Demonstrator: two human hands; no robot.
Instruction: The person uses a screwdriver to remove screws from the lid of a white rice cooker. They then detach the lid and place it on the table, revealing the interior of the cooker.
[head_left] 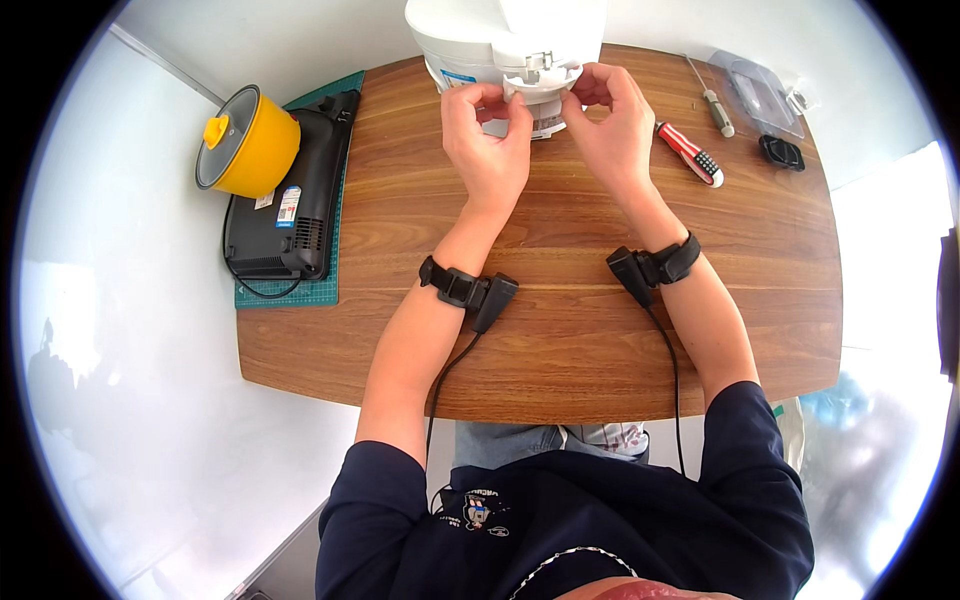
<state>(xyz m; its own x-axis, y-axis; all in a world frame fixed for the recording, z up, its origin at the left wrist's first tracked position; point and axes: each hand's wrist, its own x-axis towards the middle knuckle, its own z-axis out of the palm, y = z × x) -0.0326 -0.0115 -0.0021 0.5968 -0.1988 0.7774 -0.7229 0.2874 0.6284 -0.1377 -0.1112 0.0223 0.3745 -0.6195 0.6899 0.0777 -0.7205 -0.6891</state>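
A white appliance [460,38] with a rounded housing stands at the far edge of the table, cut off by the top of the view. On its front is a curved white plastic part [541,92] with small metal-looking pieces above it. My left hand [487,148] pinches the left end of this part, thumb and fingers closed. At its right end, my right hand [614,130] grips with thumb and fingertips. Whether the part is attached or loose I cannot tell. Below it, a lower section of the appliance shows between my hands.
At left, a yellow pot [262,150] with a grey lid rests on a black appliance [275,235] over a green cutting mat [322,292]. At right lie a red-and-white-handled screwdriver [688,153], a grey-handled screwdriver [718,113], a clear plastic tray [765,95] and a black part [781,153].
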